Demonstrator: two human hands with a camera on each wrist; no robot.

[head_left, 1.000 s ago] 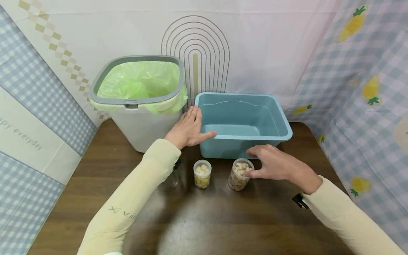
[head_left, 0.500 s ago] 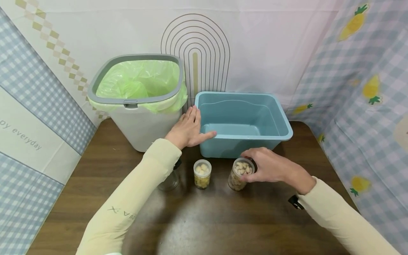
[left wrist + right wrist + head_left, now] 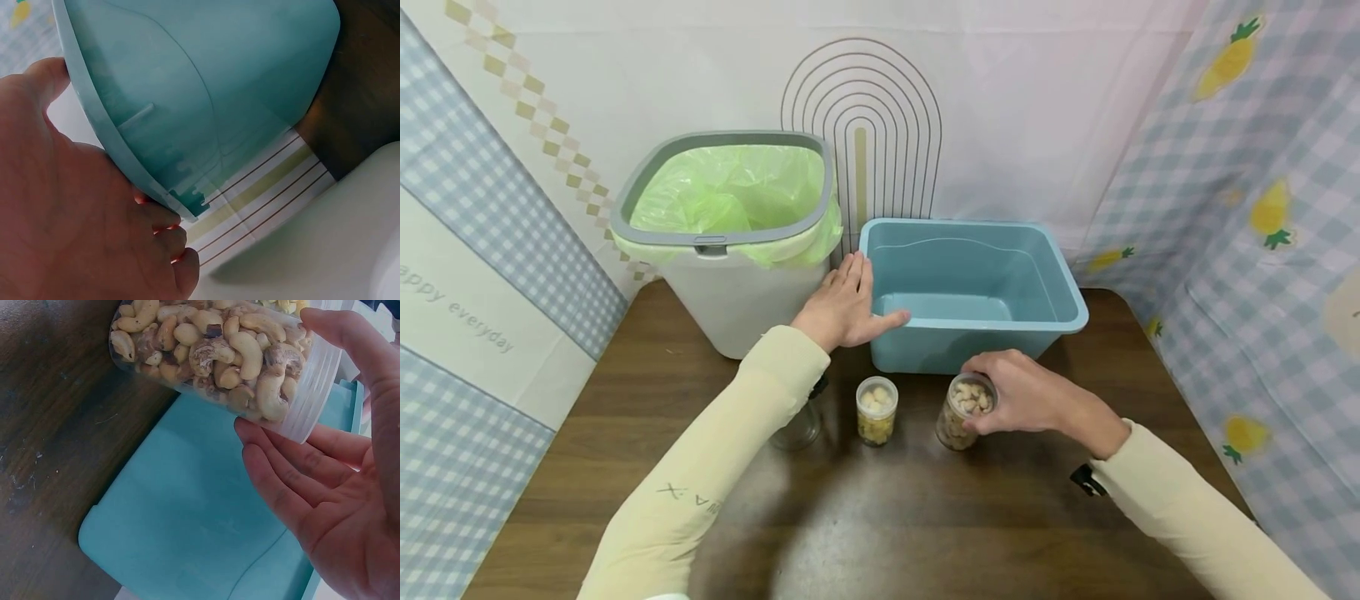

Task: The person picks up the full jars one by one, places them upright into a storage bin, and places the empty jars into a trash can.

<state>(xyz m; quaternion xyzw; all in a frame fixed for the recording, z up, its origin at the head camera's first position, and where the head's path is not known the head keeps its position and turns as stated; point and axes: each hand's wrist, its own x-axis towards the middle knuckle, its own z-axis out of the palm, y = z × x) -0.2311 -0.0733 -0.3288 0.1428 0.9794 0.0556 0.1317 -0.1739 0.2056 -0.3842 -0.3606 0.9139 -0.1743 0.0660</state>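
My left hand (image 3: 842, 304) rests on the left front corner of the blue plastic tub (image 3: 973, 324), fingers extended and thumb over the rim. In the left wrist view, its fingertips lie against the rim (image 3: 94, 119). My right hand (image 3: 1033, 392) holds a clear jar of cashews (image 3: 957, 429) near its top, thumb on one side and fingers on the other. Cashews show through the jar's wall (image 3: 206, 356) in the right wrist view, below its pale lid. A smaller jar with pale and yellow pieces (image 3: 876, 425) stands upright to the left.
A white bin with a grey rim (image 3: 752, 300) and a green liner (image 3: 730, 196) stands left of the tub. The base of a clear glass container (image 3: 800, 429) shows beside my left sleeve. All stand on a dark wooden table (image 3: 880, 533) against patterned cloth walls.
My right hand has moved left onto the cashew jar, and its thumb and fingers have closed around the top. The left hand, tub and smaller jar stay in place.
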